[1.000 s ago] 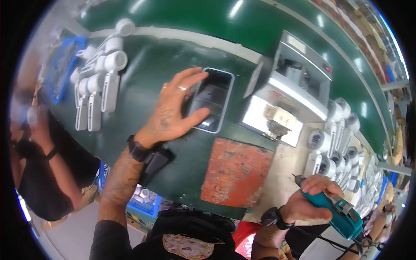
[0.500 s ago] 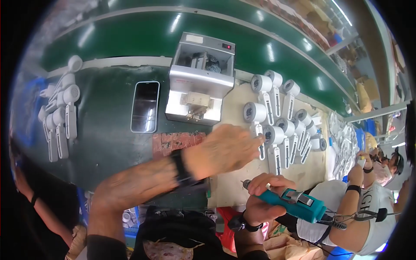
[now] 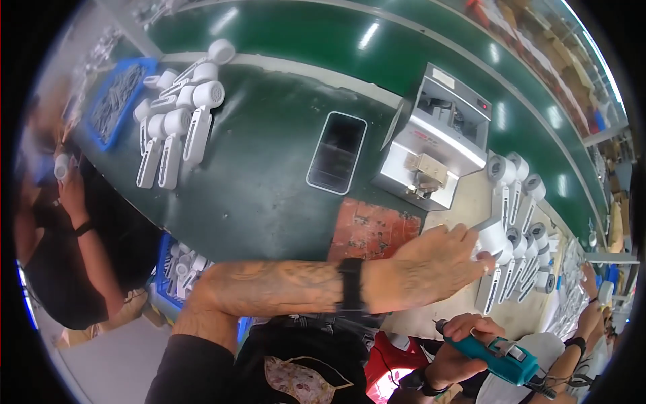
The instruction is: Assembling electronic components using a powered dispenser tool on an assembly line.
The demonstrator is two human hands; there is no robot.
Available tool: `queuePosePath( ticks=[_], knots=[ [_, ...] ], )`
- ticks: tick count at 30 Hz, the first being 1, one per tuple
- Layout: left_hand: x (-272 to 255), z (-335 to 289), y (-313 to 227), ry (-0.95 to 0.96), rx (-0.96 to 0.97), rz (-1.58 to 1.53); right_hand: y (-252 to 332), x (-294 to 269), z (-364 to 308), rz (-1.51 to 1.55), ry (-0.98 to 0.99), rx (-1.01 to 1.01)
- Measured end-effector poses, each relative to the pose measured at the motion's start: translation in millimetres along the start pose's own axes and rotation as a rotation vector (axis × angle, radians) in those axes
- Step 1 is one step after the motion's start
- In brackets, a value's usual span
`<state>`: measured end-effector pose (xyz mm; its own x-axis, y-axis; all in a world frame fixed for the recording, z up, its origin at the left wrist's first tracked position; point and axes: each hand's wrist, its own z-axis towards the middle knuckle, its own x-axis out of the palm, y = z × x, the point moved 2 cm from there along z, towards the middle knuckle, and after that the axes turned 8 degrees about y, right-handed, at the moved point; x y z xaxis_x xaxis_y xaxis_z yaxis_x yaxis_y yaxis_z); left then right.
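Note:
My left hand [image 3: 434, 266] reaches across to the right, its fingers closed around the round head of a white handheld fan [image 3: 492, 236], beside a group of similar fans. The held fan's handle is mostly hidden by my hand. Lower and nearer, my right hand [image 3: 468, 350] is wrapped around a teal electric screwdriver [image 3: 506, 363], its tip pointing up and left and its cord trailing off right. The grouped white fans [image 3: 501, 170] lie with their handles toward me, slotted sides up.
A silver screw feeder [image 3: 431, 145] stands beyond my left hand, with a phone [image 3: 338, 153] and a worn red mat [image 3: 373, 229] near it. More white fans [image 3: 195, 131] and a blue tray [image 3: 111, 138] of grey parts lie left. Co-workers sit on both sides.
The view has swung left, so the bench items appear farther right. My left hand now grips a fan's head by the group. My right hand still holds the screwdriver.

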<state>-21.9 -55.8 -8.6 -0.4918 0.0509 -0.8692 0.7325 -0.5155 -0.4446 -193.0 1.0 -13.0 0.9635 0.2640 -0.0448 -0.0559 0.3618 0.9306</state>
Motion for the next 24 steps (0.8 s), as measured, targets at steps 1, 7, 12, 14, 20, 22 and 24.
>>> queuePosePath(
  ticks=[1,7,12,14,20,22,24],
  knots=[
    [-2.8,-14.1,6.4,-0.001,-0.004,-0.003,-1.1,2.8,1.6,0.022,0.04,0.011],
    [4.7,-69.7,42.4,-0.216,0.017,0.059,-12.0,29.6,15.2,0.09,0.027,0.016],
    [5.4,-73.5,52.6,-0.196,0.004,-0.122,-9.9,41.4,25.3,0.122,-0.074,0.009],
    [7.5,-73.9,54.0,-0.2,0.014,-0.103,0.4,44.8,33.6,0.117,-0.074,-0.052],
    [0.7,-66.3,60.1,-0.238,0.04,-0.219,11.7,52.5,75.3,0.22,-0.082,-0.201],
    [1.6,-67.3,59.5,-0.249,0.04,-0.296,8.1,60.6,92.4,0.25,-0.07,-0.168],
    [-5.3,-68.5,66.9,-0.15,-0.024,-0.233,3.6,72.2,108.7,0.263,-0.083,-0.142]
  ],
)
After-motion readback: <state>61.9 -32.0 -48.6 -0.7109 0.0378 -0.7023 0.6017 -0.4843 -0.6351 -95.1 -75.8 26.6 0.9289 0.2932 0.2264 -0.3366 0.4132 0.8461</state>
